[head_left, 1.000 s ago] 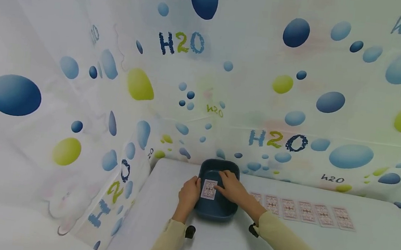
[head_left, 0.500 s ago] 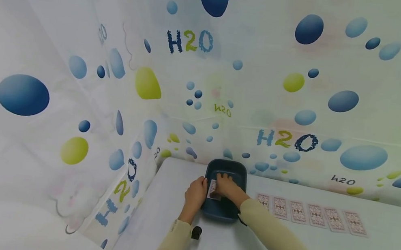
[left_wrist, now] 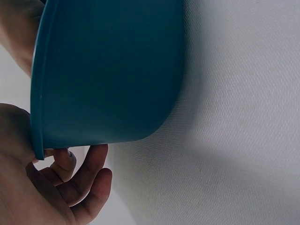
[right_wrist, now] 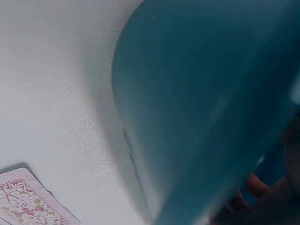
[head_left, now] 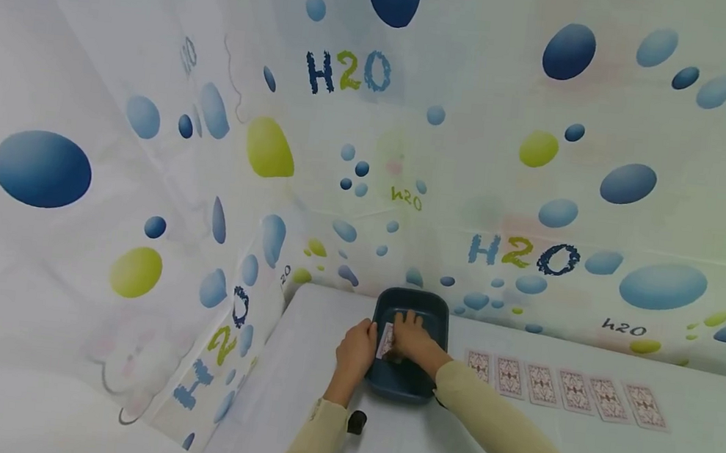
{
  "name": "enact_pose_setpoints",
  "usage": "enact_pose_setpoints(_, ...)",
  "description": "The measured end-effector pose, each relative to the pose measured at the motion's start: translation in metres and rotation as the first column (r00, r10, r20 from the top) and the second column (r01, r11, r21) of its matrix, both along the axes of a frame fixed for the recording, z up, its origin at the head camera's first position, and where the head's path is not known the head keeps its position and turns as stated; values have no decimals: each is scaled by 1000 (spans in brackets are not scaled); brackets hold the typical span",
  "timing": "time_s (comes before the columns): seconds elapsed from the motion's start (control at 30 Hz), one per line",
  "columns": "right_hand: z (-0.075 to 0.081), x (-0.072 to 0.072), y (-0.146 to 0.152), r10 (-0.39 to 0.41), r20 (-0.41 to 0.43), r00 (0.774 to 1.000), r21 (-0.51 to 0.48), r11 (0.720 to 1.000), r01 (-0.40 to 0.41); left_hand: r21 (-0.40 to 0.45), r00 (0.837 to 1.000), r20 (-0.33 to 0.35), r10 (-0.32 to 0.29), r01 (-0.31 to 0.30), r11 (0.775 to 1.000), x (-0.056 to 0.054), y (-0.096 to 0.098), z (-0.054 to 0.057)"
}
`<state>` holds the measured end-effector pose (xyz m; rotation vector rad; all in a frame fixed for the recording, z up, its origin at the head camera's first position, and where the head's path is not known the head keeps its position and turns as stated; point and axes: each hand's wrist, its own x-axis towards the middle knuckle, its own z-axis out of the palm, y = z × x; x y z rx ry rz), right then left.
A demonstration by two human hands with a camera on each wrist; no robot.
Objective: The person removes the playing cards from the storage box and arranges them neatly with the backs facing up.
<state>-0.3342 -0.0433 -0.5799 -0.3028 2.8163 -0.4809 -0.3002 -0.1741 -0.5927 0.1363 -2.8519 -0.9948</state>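
A dark blue-green plastic tub [head_left: 401,393] stands on the white table. At its left rim my left hand [head_left: 356,351] grips the wall; in the left wrist view, curled fingertips [left_wrist: 96,157] touch the outside. Inside the tub lies a playing card [head_left: 386,338] with a red patterned back. My right hand [head_left: 414,341] reaches in and covers the card's right part, fingers spread toward the far end. Whether finger and thumb pinch the card is hidden. In the right wrist view, the tub wall hides most of this hand.
Several playing cards [head_left: 542,385] lie face down in a row to the tub's right. One card [right_wrist: 30,201] shows in the right wrist view. A patterned sheet [head_left: 450,154] hangs behind the table and on the left.
My right hand has moved down and left over the card in the tub, covering more of it. The left hand stays at the rim. The head view has shifted slightly.
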Motion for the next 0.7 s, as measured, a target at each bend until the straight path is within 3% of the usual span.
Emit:
enact_pose_setpoints(0.13,-3,3,3,-49,-32,998,-83,996,46,-5,1000,7,6,-6,1000,0,4,0)
enact_pose_setpoints(0.27,-8,3,7,-69,-18,997,-221,973,63,-10,1000,8,8,-8,1000,0,6,0)
enact_pose_setpoints(0.47,-14,-3,18,-38,-26,999,-336,942,27,4,1000,-4,19,-19,1000,1,7,0)
enact_pose_setpoints(0.57,-10,-1,27,-17,-32,999,-400,916,3,-4,999,-3,32,-32,999,0,6,-3)
enact_pose_setpoints(0.7,2,6,42,-43,-21,999,-485,874,28,-14,999,10,46,-46,999,-1,7,-5)
